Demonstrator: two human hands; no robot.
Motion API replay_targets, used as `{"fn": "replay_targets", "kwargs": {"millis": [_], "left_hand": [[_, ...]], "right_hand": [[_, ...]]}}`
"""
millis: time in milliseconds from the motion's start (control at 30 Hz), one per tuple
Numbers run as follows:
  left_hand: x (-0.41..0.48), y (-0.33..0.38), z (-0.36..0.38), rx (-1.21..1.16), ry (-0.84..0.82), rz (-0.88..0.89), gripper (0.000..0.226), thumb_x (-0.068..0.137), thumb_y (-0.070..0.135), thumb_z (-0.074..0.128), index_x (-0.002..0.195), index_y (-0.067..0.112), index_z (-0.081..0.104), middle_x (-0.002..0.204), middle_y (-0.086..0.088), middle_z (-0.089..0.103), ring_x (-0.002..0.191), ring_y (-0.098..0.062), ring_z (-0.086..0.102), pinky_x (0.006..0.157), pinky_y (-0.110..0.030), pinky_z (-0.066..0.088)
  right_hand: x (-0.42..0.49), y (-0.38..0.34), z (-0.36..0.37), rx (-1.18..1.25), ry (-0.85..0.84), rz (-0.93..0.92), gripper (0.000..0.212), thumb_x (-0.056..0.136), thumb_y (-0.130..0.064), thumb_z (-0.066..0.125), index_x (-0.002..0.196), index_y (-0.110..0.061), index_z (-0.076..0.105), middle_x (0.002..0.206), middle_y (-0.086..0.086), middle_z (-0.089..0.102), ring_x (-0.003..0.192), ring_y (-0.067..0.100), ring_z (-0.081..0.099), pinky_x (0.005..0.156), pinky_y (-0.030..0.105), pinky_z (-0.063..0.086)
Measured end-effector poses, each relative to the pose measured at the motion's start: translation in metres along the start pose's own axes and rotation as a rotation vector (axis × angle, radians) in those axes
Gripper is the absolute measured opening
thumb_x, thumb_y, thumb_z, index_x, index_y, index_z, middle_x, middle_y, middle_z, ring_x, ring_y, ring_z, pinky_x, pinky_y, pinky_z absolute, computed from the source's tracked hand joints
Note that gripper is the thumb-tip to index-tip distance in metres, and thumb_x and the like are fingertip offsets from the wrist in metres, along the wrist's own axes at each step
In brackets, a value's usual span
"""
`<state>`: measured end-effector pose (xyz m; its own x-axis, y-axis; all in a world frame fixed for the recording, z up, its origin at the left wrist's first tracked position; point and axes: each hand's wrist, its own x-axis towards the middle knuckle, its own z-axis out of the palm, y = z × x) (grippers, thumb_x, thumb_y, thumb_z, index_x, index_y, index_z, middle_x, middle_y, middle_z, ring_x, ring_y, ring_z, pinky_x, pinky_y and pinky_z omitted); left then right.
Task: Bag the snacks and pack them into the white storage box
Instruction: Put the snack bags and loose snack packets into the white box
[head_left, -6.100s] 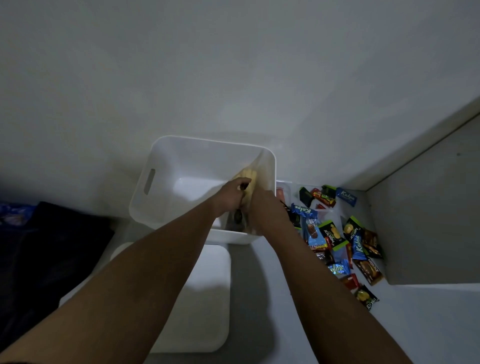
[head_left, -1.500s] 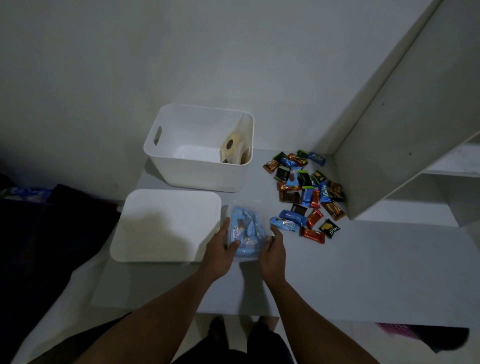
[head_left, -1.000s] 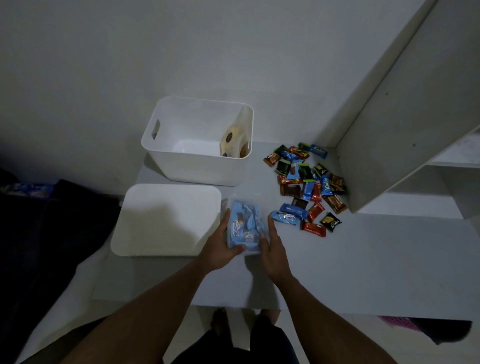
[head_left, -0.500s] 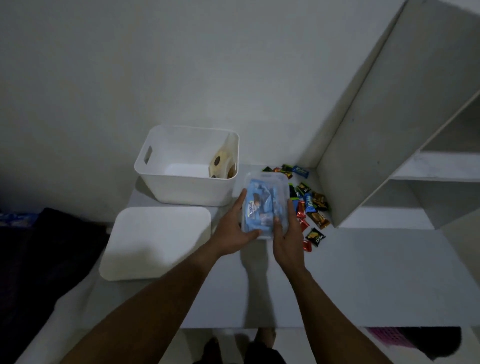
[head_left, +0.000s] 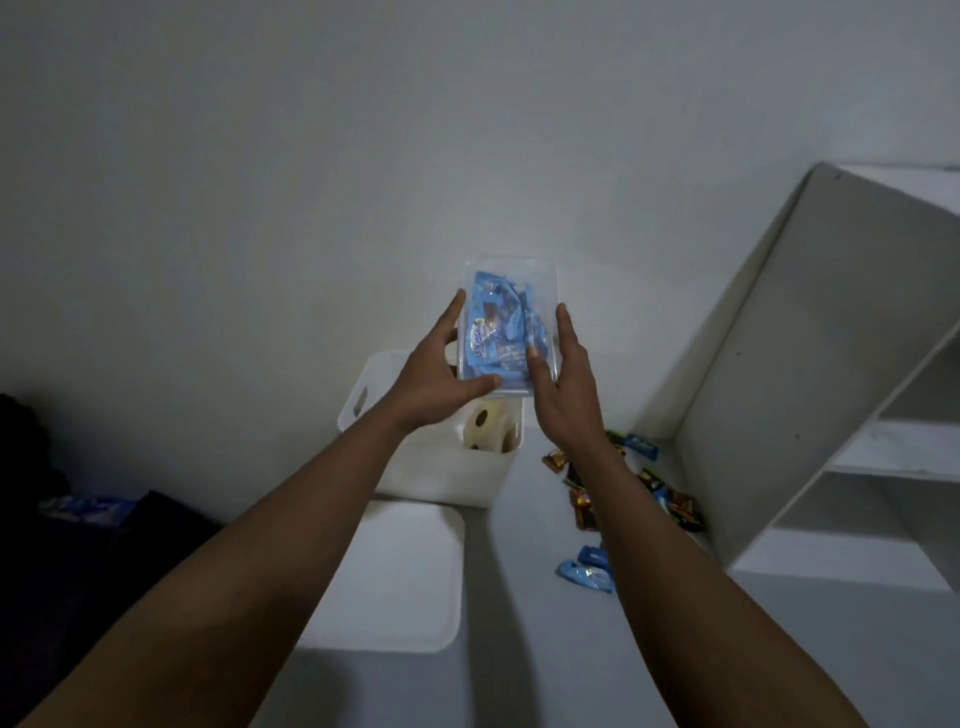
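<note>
The forearms hide several loose snacks (head_left: 584, 506) (labels blurred).

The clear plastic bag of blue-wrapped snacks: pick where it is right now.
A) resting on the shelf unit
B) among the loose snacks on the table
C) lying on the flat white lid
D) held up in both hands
D: the left hand and right hand grip the clear plastic bag of blue-wrapped snacks by its sides, raised over the white storage box.

Grey table (head_left: 519, 686), bearing a white storage box (head_left: 441, 467) at twelve o'clock, a flat white lid (head_left: 395, 577) just nearer at nine, loose snack packets (head_left: 628, 499) scattered at two, against a white shelf unit (head_left: 810, 395) at three.
</note>
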<state>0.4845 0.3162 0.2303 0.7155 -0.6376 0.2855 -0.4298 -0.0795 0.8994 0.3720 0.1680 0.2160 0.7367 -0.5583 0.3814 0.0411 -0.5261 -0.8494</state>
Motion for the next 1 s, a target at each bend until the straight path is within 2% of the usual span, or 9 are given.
{"fn": "replay_targets", "kwargs": {"millis": [200, 367, 533, 633, 733, 800, 867, 933, 1000], "left_hand": [[0.029, -0.01, -0.046, 0.055, 0.024, -0.06, 0.112, 0.074, 0.019, 0.086, 0.157, 0.033, 0.012, 0.147, 0.005, 0.044, 0.134, -0.009, 0.041, 0.088, -0.033, 0.058], [0.051, -0.035, -0.066, 0.063, 0.013, -0.235, 0.113, 0.073, 0.013, 0.087, 0.155, 0.04, 0.014, 0.144, -0.004, 0.045, 0.113, -0.009, 0.057, 0.073, -0.049, 0.061], [0.054, -0.079, -0.073, 0.101, -0.047, -0.424, 0.115, 0.072, 0.012, 0.087, 0.154, 0.044, 0.012, 0.137, -0.004, 0.048, 0.112, -0.02, 0.061, 0.071, -0.053, 0.061], [0.05, -0.101, -0.073, 0.122, -0.094, -0.54, 0.115, 0.075, 0.007, 0.084, 0.156, 0.037, 0.008, 0.123, 0.003, 0.047, 0.091, -0.015, 0.064, 0.073, -0.053, 0.058], [0.056, -0.127, -0.077, 0.14, -0.169, -0.592, 0.116, 0.076, 0.003, 0.081, 0.156, 0.034, 0.003, 0.127, 0.003, 0.048, 0.087, -0.011, 0.065, 0.065, -0.044, 0.058], [0.064, -0.144, -0.08, 0.154, -0.231, -0.614, 0.122, 0.072, 0.006, 0.083, 0.156, 0.035, -0.001, 0.137, -0.001, 0.05, 0.095, -0.017, 0.067, 0.06, -0.04, 0.056], [0.074, -0.162, -0.084, 0.173, -0.287, -0.653, 0.132, 0.061, 0.019, 0.086, 0.156, 0.036, -0.004, 0.143, -0.002, 0.047, 0.107, -0.025, 0.065, 0.064, -0.045, 0.058], [0.081, -0.179, -0.087, 0.187, -0.349, -0.677, 0.136, 0.057, 0.025, 0.087, 0.155, 0.037, -0.006, 0.145, 0.002, 0.044, 0.111, -0.022, 0.062, 0.066, -0.049, 0.059], [0.084, -0.198, -0.089, 0.194, -0.406, -0.7, 0.134, 0.068, 0.015, 0.086, 0.154, 0.035, -0.014, 0.143, 0.006, 0.042, 0.109, -0.018, 0.061, 0.066, -0.044, 0.059]], "right_hand": [[0.044, -0.005, 0.043, 0.04, -0.098, -0.023, 0.068, 0.1, -0.05, 0.045, 0.156, -0.036, 0.01, 0.155, 0.001, 0.034, 0.138, 0.014, 0.037, 0.109, 0.027, 0.032], [0.068, 0.019, 0.083, 0.086, -0.2, 0.044, 0.071, 0.099, -0.05, 0.047, 0.156, -0.035, 0.009, 0.159, -0.001, 0.028, 0.143, 0.017, 0.032, 0.117, 0.04, 0.032], [0.068, 0.05, 0.117, 0.155, -0.302, 0.178, 0.074, 0.097, -0.04, 0.057, 0.156, -0.025, 0.015, 0.153, -0.003, 0.036, 0.133, 0.006, 0.035, 0.104, 0.023, 0.036], [0.06, 0.07, 0.136, 0.164, -0.342, 0.306, 0.079, 0.091, -0.041, 0.065, 0.154, -0.029, 0.019, 0.155, 0.002, 0.037, 0.138, 0.017, 0.039, 0.11, 0.037, 0.041], [0.061, 0.09, 0.157, 0.183, -0.42, 0.43, 0.098, 0.077, -0.042, 0.08, 0.153, -0.032, 0.018, 0.153, 0.004, 0.041, 0.134, 0.02, 0.046, 0.108, 0.046, 0.045], [0.065, 0.1, 0.169, 0.187, -0.475, 0.476, 0.111, 0.072, -0.035, 0.086, 0.155, -0.025, 0.013, 0.149, 0.006, 0.045, 0.129, 0.019, 0.052, 0.106, 0.044, 0.047], [0.068, 0.109, 0.18, 0.18, -0.51, 0.535, 0.115, 0.073, -0.026, 0.087, 0.156, -0.021, 0.008, 0.148, 0.008, 0.046, 0.126, 0.019, 0.054, 0.102, 0.037, 0.051], [0.07, 0.118, 0.189, 0.18, -0.531, 0.59, 0.114, 0.075, -0.014, 0.085, 0.155, -0.019, 0.004, 0.147, 0.01, 0.046, 0.122, 0.018, 0.056, 0.086, 0.022, 0.056], [0.072, 0.122, 0.198, 0.18, -0.571, 0.641, 0.113, 0.077, -0.003, 0.081, 0.155, -0.018, 0.0, 0.146, 0.013, 0.046, 0.114, 0.018, 0.057, 0.064, 0.011, 0.053]]}}
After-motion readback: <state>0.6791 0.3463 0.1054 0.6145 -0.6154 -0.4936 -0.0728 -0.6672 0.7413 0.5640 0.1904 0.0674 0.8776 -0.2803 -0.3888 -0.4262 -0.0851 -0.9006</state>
